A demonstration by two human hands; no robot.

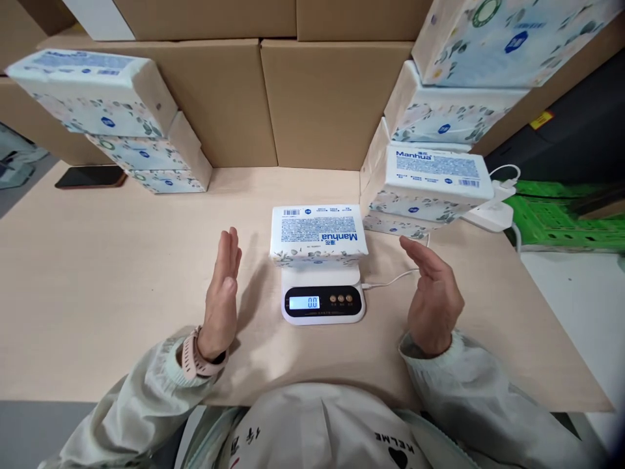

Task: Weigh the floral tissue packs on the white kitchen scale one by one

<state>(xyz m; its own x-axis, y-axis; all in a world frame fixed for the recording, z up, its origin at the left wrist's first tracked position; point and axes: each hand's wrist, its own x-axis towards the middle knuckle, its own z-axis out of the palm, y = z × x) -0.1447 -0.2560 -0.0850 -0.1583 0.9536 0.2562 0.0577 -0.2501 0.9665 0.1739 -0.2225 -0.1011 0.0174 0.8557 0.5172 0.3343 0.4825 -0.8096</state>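
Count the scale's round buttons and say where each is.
3, in a row on the scale, right of its display: left button, middle button, right button. None looks hidden.

Bright, diffuse light, apparently from above, covers the pale wood-grain tabletop, with a soft-edged shadow falling to the right of the bare left hand. The backlit blue rectangular display glows with legible digits. Focus is largely sharp at the centre; wide-angle distortion stretches the white-and-blue floral-printed plastic-wrapped pack at upper right, and the lower-right corner darkens.
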